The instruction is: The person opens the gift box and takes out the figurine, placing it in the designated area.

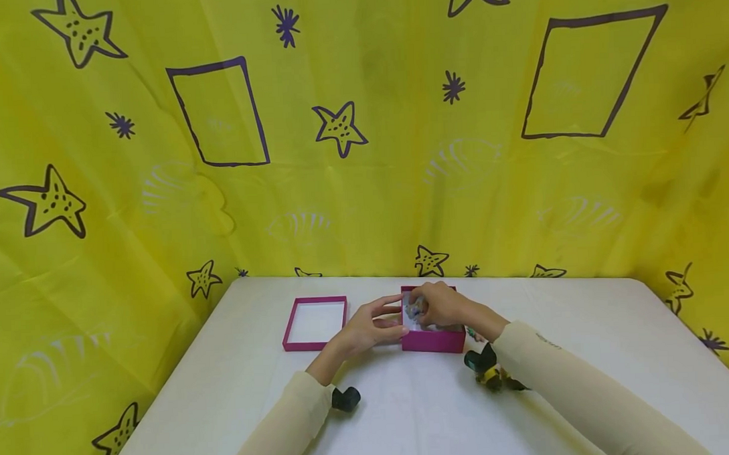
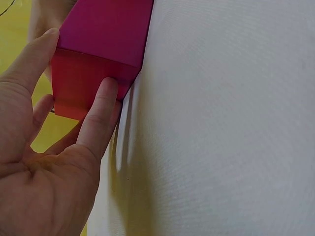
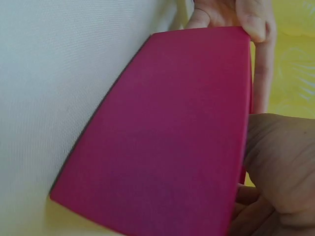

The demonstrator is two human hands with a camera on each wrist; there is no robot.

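A magenta box (image 1: 433,341) with a white inside stands with its top uncovered on the white table. My left hand (image 1: 368,329) steadies it from the left, its extended fingers and thumb touching the side wall; the left wrist view shows fingertips (image 2: 109,88) against that wall. Down inside the box is my right hand (image 1: 441,305), with curled fingers around a small blue-grey figure (image 1: 413,310) whose details are too small to tell. In the right wrist view the front wall of the box (image 3: 162,132) hides most of the right fingers.
Left of the box lies a magenta-rimmed lid (image 1: 305,347), white inside up. Partly hidden by the right forearm are a small multicoloured item (image 1: 473,334) and a yellow and black toy (image 1: 492,378). A yellow patterned curtain (image 1: 394,206) hangs behind the white table (image 1: 401,414).
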